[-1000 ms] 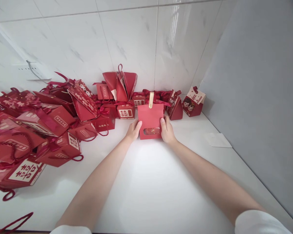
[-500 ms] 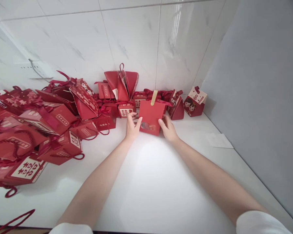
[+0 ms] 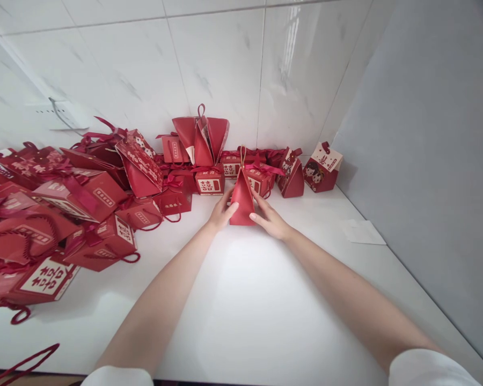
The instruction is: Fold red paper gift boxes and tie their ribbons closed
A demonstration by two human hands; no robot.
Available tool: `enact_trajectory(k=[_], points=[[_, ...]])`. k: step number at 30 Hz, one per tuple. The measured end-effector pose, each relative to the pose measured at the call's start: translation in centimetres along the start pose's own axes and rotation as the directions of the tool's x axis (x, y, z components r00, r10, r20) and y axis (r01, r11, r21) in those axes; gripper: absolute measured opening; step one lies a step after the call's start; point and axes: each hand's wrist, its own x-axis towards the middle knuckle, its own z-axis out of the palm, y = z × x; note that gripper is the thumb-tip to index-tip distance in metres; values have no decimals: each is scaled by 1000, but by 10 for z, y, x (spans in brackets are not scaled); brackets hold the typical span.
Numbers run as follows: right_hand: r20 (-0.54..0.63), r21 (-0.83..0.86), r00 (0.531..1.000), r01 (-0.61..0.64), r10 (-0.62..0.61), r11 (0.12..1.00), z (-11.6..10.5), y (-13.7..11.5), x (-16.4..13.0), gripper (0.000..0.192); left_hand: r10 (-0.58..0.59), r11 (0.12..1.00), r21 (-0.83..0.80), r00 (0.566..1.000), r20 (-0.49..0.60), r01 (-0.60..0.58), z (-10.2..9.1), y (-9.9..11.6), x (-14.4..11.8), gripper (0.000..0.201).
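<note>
A small red gift bag with a gold tab at its top stands on the white counter, turned so its narrow triangular side faces me. My left hand holds its left face with the fingers against the paper. My right hand grips its right face and lower corner. Just behind it sit a red box with a white label and another ribboned red box.
A large heap of red gift boxes and bags fills the left side. A tall open red bag leans on the tiled wall. A box with a cartoon couple stands at the right, near a white paper slip. A grey panel bounds the right.
The bag faced me flat with its window showing; both hands have turned it about a quarter turn, so only its narrow side shows, and it stands slightly farther back.
</note>
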Motion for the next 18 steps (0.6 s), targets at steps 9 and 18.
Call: enact_trajectory(k=[9,18], points=[[53,199,991,-127,119,972,2,5,-1,84,-34,960,-273,996,83,55,5,17,1,79],[43,236,989,-146,140,961,2,4,0,82,-90,973,-214,996,4,89,7,20,3,82]])
